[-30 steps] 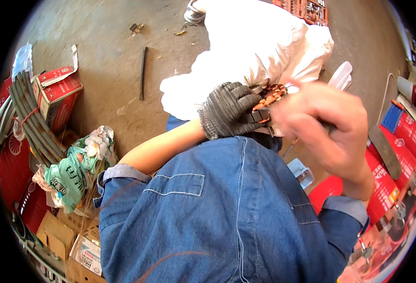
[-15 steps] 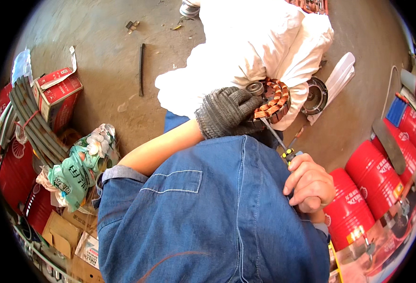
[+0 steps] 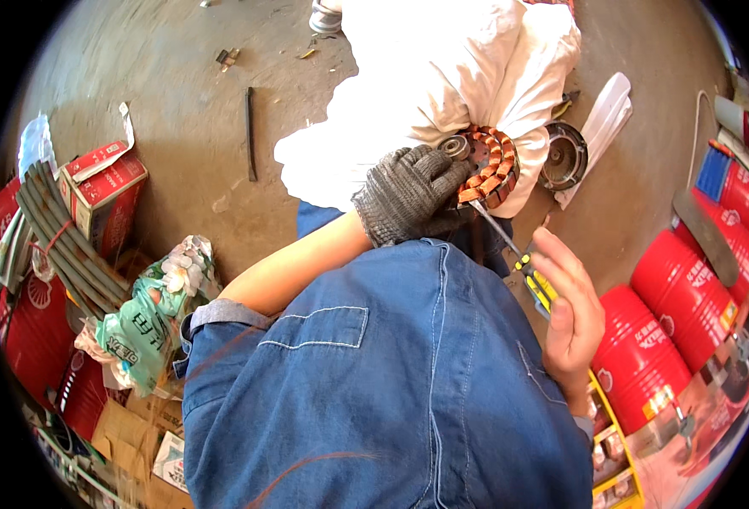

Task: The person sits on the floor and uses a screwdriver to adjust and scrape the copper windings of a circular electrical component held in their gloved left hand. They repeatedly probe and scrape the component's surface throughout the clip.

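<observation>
My left hand (image 3: 410,193), in a dark grey knit glove, is closed on the edge of a motor stator (image 3: 502,165). Copper coils ring the stator, and a small round bearing (image 3: 455,148) shows beside my fingers. A screwdriver (image 3: 537,282) with a yellow and black handle has its tip against the coils' near edge. My bare right hand (image 3: 571,314) is open beside that handle, fingers stretched out and palm toward it. Whether the palm touches the handle is hard to tell. White cloth (image 3: 408,93) lies beneath and beyond the stator.
A round metal housing (image 3: 564,157) lies right of the stator, by a white strip (image 3: 603,127). Red drums (image 3: 642,352) stand at the right, above a yellow rack (image 3: 616,450). On the left are a red box (image 3: 107,191), bundled hoses (image 3: 64,233) and a green bag (image 3: 141,335). A dark bar (image 3: 250,136) lies on the floor.
My right hand has let go of the screwdriver handle and opened its fingers. The screwdriver still leans on the stator. My left hand keeps its grip, and the view has shifted slightly.
</observation>
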`<state>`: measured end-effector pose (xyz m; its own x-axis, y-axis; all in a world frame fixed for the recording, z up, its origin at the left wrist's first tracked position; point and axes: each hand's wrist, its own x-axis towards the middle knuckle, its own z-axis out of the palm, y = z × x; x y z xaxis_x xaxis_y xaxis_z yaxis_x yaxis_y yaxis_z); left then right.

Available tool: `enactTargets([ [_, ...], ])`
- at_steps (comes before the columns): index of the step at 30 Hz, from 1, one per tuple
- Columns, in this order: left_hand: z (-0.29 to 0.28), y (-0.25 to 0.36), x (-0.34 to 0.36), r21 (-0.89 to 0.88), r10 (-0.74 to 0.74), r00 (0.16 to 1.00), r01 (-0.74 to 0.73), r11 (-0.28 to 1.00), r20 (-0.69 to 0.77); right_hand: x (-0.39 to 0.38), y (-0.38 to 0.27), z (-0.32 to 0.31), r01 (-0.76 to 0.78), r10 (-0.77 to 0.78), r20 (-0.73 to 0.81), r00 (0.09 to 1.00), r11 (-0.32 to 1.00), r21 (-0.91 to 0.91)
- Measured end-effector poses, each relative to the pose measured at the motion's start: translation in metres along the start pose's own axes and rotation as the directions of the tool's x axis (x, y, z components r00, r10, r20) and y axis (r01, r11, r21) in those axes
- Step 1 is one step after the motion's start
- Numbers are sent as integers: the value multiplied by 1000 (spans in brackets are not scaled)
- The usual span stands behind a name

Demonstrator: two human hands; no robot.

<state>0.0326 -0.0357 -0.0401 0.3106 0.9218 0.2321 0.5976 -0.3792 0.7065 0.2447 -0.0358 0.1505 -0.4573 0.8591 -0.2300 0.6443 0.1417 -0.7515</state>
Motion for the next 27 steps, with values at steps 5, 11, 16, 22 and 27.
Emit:
enactTargets([
  [5, 10, -2, 3, 61, 144, 967, -135, 989, -209, -2, -40, -13, -563, 552, 242, 798, 826, -27],
  [11, 13, -1, 11, -60, 84, 996, -85, 995, -19, 22, -38, -15, -614, 590, 453, 668, 782, -112],
  [16, 18, -1, 11, -140, 59, 998, -61, 988, -23, 25, -24, -5, -773, 637, 518, 570, 630, 75],
  [22, 18, -5, 12, -330, 41, 999, -50, 943, -34, 12, -12, 5, -618, 553, 414, 723, 786, 29],
  [27, 16, -3, 11, -327, 49, 999, -53, 943, -20, 0, -2, 9, -586, 543, 400, 738, 810, -19],
])
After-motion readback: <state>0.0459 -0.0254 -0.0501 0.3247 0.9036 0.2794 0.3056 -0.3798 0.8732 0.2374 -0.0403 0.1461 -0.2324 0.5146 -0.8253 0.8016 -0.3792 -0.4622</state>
